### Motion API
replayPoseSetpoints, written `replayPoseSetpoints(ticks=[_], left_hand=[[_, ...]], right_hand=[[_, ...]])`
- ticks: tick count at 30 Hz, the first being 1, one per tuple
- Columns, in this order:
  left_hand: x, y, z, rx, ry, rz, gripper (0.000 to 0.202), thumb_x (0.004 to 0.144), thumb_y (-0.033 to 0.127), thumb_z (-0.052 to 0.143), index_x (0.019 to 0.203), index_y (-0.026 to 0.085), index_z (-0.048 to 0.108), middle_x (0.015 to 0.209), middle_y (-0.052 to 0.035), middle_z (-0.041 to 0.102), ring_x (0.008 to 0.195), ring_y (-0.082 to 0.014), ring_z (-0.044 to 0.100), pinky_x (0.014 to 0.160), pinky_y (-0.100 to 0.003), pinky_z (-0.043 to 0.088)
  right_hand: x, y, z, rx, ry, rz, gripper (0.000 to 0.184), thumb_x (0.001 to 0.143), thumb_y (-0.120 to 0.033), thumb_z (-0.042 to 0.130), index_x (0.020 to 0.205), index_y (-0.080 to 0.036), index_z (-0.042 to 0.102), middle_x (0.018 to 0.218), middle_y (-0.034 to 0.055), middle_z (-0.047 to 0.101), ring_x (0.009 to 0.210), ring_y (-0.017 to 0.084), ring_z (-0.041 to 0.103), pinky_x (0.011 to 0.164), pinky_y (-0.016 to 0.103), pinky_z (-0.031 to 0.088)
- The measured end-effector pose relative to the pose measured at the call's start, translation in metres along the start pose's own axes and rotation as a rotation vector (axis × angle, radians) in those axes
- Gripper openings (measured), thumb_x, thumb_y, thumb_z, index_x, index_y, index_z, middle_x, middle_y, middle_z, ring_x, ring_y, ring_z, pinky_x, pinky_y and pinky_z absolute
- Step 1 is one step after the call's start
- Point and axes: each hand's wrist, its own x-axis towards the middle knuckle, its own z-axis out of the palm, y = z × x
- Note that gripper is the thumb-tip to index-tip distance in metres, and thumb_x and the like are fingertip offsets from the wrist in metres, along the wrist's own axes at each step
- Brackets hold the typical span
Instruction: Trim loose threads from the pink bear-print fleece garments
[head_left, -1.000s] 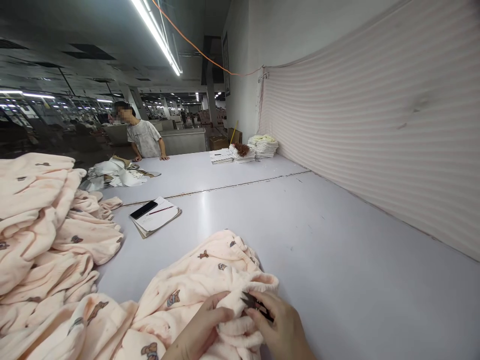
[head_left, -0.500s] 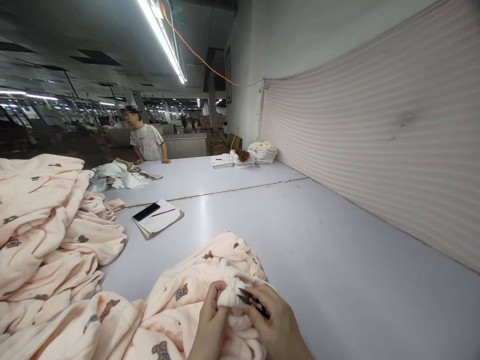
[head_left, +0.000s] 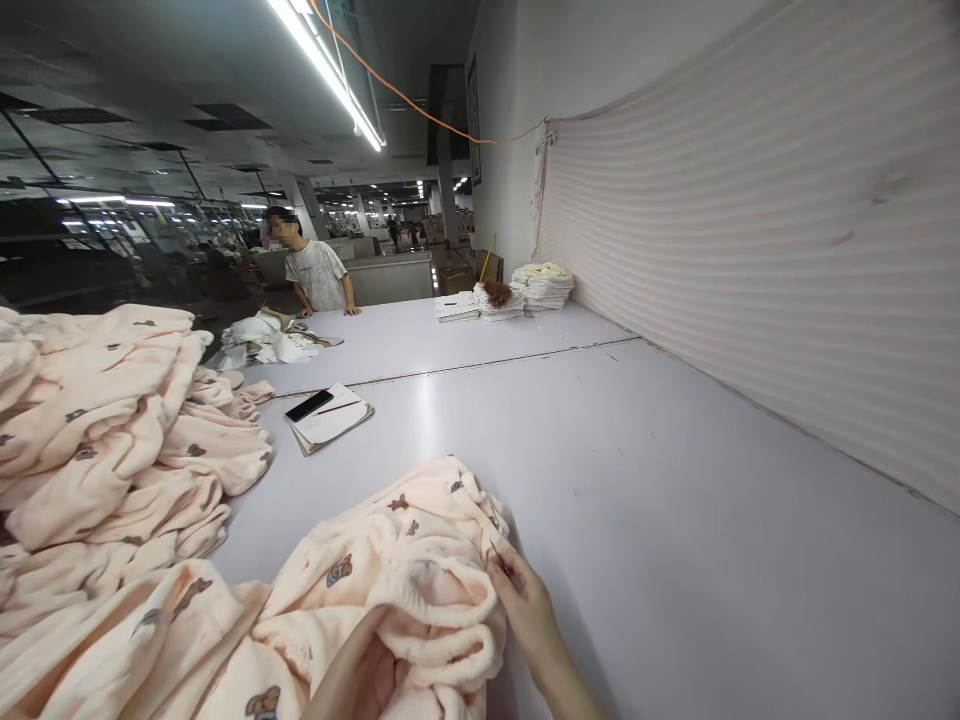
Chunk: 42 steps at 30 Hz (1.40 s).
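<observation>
A pale pink fleece garment (head_left: pixel 405 535) with small bear prints lies bunched on the table in front of me. My left hand (head_left: pixel 364 665) grips it near a rolled, open tube-like end (head_left: pixel 442 600), the thumb at the fabric's edge and some fingers hidden in the folds. At the garment's right edge, my right hand (head_left: pixel 529 605) is closed around small dark thread snips (head_left: pixel 504 566). Only a bit of the snips shows between the fingers, and whether the blades are apart cannot be seen. The right fingertips are against the fleece or very close to it.
More pink fleece (head_left: pixel 112 420) is heaped at the left. Papers (head_left: pixel 334 420) with a phone (head_left: pixel 309 405) and a pen lie beyond the garment. White scraps (head_left: pixel 270 338), folded stacks (head_left: pixel 544 287) and a person (head_left: pixel 319 275) are at the table's (head_left: pixel 675 520) far side. Striped cloth covers the right wall.
My hands have moved apart: the right, with the snips, went up to the garment's right edge, the left lower and leftward. The bunched end between them now hangs open. The view has shifted slightly.
</observation>
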Motion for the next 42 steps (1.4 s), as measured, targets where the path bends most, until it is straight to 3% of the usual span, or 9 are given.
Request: replayPoseSetpoints(ticks=[3,8,20,27,31,34,38,40,42], left_hand=[[0.008,0.01,0.016,-0.01,0.067,-0.084,0.043,0.08,0.043,0.061,0.113,0.015,0.059,0.102,-0.0122,0.073,0.106,-0.0292,0.064,0.091,-0.04,0.05],[0.04,0.009,0.035,0.21,0.363,0.008,0.022,0.067,0.023,0.077,0.08,0.016,0.061,0.063,-0.0058,0.072,0.076,-0.0292,0.072,0.064,-0.035,0.057],[0.038,-0.012,0.026,0.059,0.344,0.037,0.035,0.073,0.019,0.072,0.106,0.014,0.06,0.09,-0.0113,0.075,0.096,-0.031,0.069,0.073,-0.037,0.059],[0.038,-0.017,0.024,0.106,0.388,0.028,0.044,0.071,0.024,0.073,0.112,0.015,0.057,0.093,-0.0134,0.074,0.095,-0.0338,0.069,0.075,-0.042,0.058],[0.04,-0.022,0.003,0.597,0.524,0.17,0.044,0.074,0.038,0.066,0.111,0.017,0.055,0.088,-0.012,0.073,0.093,-0.0372,0.067,0.078,-0.048,0.054],[0.041,-0.016,-0.012,0.871,0.606,0.32,0.054,0.065,0.029,0.072,0.115,0.018,0.055,0.097,-0.0138,0.07,0.105,-0.0427,0.06,0.092,-0.054,0.044],[0.052,-0.001,0.001,1.479,0.227,0.642,0.06,0.061,0.011,0.067,0.119,0.025,0.062,0.133,-0.0137,0.057,0.129,-0.0427,0.04,0.11,-0.054,0.018],[0.064,0.007,0.024,1.618,-0.08,0.589,0.057,0.063,0.01,0.064,0.116,0.03,0.065,0.131,-0.0095,0.06,0.123,-0.0386,0.048,0.106,-0.048,0.028],[0.081,0.012,0.05,1.517,-0.123,0.458,0.051,0.065,0.01,0.059,0.111,0.03,0.067,0.118,-0.0078,0.067,0.106,-0.0314,0.06,0.091,-0.037,0.042]], right_hand=[[-0.014,0.016,0.018,0.087,-0.059,0.023,0.031,0.088,-0.042,0.053,0.079,-0.016,0.068,0.074,0.0056,0.07,0.067,0.02,0.067,0.058,0.025,0.054],[-0.053,0.018,0.04,0.184,-0.036,-0.105,0.017,0.078,-0.036,0.064,0.085,-0.021,0.07,0.091,0.007,0.07,0.087,0.022,0.067,0.081,0.028,0.052],[0.006,-0.01,-0.016,-0.331,-0.451,-0.052,0.016,0.086,-0.027,0.055,0.089,-0.027,0.071,0.085,0.0006,0.07,0.081,0.019,0.066,0.071,0.024,0.047],[-0.002,-0.01,-0.005,-0.389,-0.409,-0.046,0.018,0.087,-0.027,0.053,0.087,-0.026,0.072,0.083,0.0018,0.07,0.079,0.019,0.067,0.069,0.024,0.045],[0.005,0.007,-0.008,-0.192,-0.362,-0.026,0.017,0.085,-0.035,0.057,0.083,-0.026,0.073,0.081,0.0023,0.071,0.078,0.02,0.067,0.07,0.025,0.047],[0.039,0.027,-0.008,-0.042,-0.142,0.025,0.021,0.081,-0.039,0.06,0.091,-0.024,0.07,0.09,0.005,0.07,0.086,0.022,0.065,0.077,0.028,0.047],[0.1,0.055,0.005,0.0,-0.074,0.083,0.025,0.076,-0.039,0.063,0.092,-0.019,0.068,0.091,0.006,0.07,0.088,0.023,0.063,0.078,0.031,0.047],[0.119,0.065,0.014,0.047,-0.111,0.101,0.022,0.074,-0.038,0.064,0.083,-0.018,0.069,0.081,0.0034,0.07,0.077,0.02,0.063,0.071,0.028,0.047],[0.126,0.072,0.023,0.091,-0.124,0.124,0.023,0.075,-0.039,0.063,0.077,-0.017,0.068,0.072,0.0014,0.069,0.068,0.018,0.062,0.063,0.025,0.047]])
